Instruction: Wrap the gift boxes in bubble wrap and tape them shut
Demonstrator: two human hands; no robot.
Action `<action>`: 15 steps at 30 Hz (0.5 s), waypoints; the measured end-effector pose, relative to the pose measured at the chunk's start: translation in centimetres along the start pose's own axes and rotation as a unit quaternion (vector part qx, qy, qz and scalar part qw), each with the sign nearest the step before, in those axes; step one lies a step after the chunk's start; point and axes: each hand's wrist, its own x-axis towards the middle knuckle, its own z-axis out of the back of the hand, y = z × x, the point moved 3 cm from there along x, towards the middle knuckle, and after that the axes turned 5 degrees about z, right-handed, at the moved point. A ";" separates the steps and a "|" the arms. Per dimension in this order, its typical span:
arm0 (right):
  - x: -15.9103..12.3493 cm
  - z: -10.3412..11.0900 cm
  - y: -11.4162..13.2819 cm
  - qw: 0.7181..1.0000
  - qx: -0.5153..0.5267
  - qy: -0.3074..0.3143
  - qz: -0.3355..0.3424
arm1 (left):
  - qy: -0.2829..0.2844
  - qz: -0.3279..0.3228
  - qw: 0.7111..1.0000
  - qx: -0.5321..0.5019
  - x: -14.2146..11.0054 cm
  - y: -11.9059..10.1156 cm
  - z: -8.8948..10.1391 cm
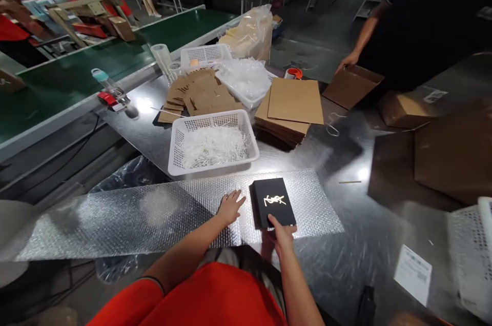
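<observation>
A black box [273, 198] with a gold logo is over the right part of a long sheet of bubble wrap [184, 210]. My right hand [282, 233] grips its near edge, thumb on top and the other fingers mostly hidden beneath. Just left of the box, my left hand [231, 207] rests on the bubble wrap with its fingers spread and nothing in them. The wrap stretches across the metal table [326, 208] and off its left edge.
Beyond the wrap stands a white basket [175, 159] of shredded filler. Cardboard sheets [295, 101] are stacked to its right, folded cardboard [203, 91] behind it. A co-worker's hand [348, 61] holds an open carton [351, 87]. A printed label [413, 273] lies at right; a green conveyor [154, 39] runs at left.
</observation>
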 end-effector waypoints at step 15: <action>16.3 8.6 13.7 0.882 -0.428 -0.012 0.196 | -0.036 0.257 0.828 -0.497 1.2 -7.8 -0.5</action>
